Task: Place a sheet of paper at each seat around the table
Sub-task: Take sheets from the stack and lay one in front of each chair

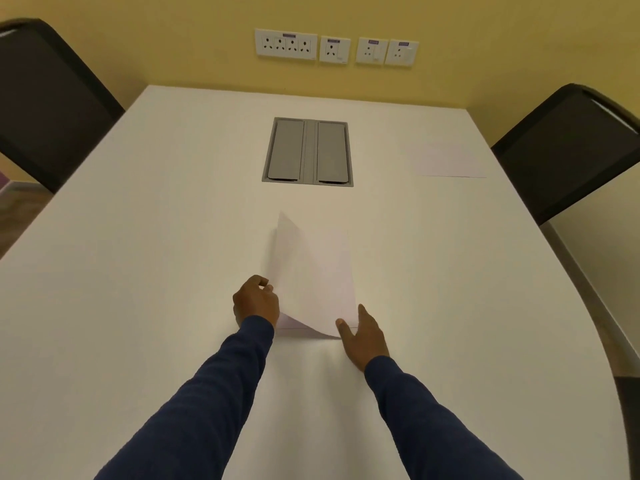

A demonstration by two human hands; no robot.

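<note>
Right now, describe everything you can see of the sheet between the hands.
The sheet is plain white thin paper, blank as far as shows. Its left edge is lifted off the white table, pinched by the left hand; its right edge lies down, the right hand touching its near corner with straight fingers.

No text can be read. Small purple labels (289, 35) sit at the top of each of the four white socket plates (286, 46) on the yellow wall (173, 36), but their print is too small and blurred. The sheet of paper (318, 271) held by the left hand (256, 301) shows nothing legible.
</note>
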